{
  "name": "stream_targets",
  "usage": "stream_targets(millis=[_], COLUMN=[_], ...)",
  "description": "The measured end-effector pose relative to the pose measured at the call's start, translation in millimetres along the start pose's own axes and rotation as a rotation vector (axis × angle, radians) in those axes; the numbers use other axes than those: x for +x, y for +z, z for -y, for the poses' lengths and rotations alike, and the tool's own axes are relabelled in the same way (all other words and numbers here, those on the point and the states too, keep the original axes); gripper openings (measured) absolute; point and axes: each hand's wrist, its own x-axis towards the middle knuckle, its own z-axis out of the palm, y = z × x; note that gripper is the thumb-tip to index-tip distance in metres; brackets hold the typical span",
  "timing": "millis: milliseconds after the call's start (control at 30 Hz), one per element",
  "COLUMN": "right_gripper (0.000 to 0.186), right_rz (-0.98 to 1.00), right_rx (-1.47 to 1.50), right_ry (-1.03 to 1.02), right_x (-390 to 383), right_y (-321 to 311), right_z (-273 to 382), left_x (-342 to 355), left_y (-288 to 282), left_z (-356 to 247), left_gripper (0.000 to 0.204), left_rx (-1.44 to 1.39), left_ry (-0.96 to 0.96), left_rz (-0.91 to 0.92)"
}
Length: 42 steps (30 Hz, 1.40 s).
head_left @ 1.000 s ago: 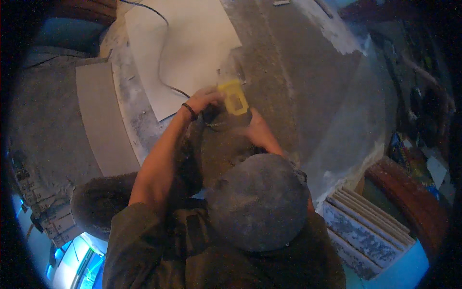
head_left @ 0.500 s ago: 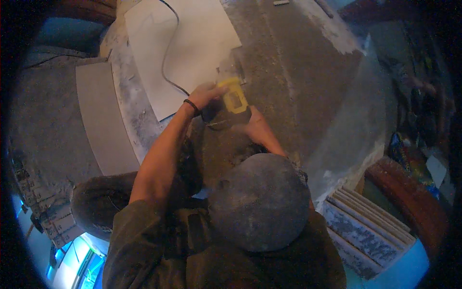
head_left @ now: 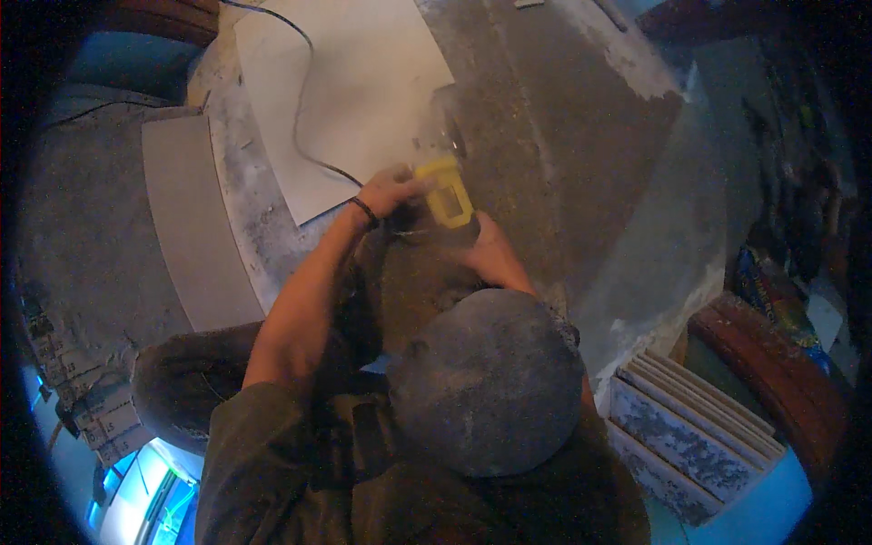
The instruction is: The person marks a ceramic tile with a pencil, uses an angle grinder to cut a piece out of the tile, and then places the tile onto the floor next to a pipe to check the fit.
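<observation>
A yellow corded power tool is held between my two hands, over the right edge of a large pale sheet. Dust blurs its far end, so its blade or disc cannot be made out. My left hand is wrapped round the tool's left side. At its near end, my right hand grips the body, its fingers partly hidden. A dark cord runs from beside my left hand across the pale sheet to the far left.
A dusty brown surface lies to the right. At left a grey strip rests beside rough grey material. Several stacked panels stand at lower right, near a reddish-brown curved edge. A grey cap covers the lower middle.
The power tool and both hands have shifted slightly toward me. The cord has swung to the left across the pale sheet. Dust still hangs at the tool's far end.
</observation>
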Motion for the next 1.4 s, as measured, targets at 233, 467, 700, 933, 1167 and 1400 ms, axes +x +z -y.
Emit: stream_targets(millis=[233,467,700,933,1167,1400], right_gripper=[0.084,0.083,0.072,0.07,0.069,0.069], right_rz=[-0.055,-0.021,-0.047,-0.095,-0.135,-0.101], right_rx=[-0.085,0.006,-0.044,-0.098,-0.182,-0.146], right_ry=[0.0,0.011,-0.082,-0.087,-0.094,-0.059], right_x=[-7.3,-8.2,18.7,28.0,18.0,6.7], right_y=[2.5,1.1,2.1,3.6,4.7,2.1], right_z=[-3.9,3.6,-3.2,-21.7,-16.5,-28.4], left_x=[-4.9,-0.1,15.6,20.2,16.2,3.2], left_y=[9.8,6.0,-13.9,-12.3,-9.7,4.5], left_z=[6.5,16.5,-0.5,1.5,8.3,4.2], left_gripper=[0.046,0.047,0.053,0.058,0.055,0.051], left_rx=[-0.062,-0.061,0.145,0.11,0.117,0.034], left_ry=[0.044,0.051,0.032,0.052,0.052,0.076], left_rz=[-0.057,-0.052,-0.087,-0.084,-0.091,-0.016])
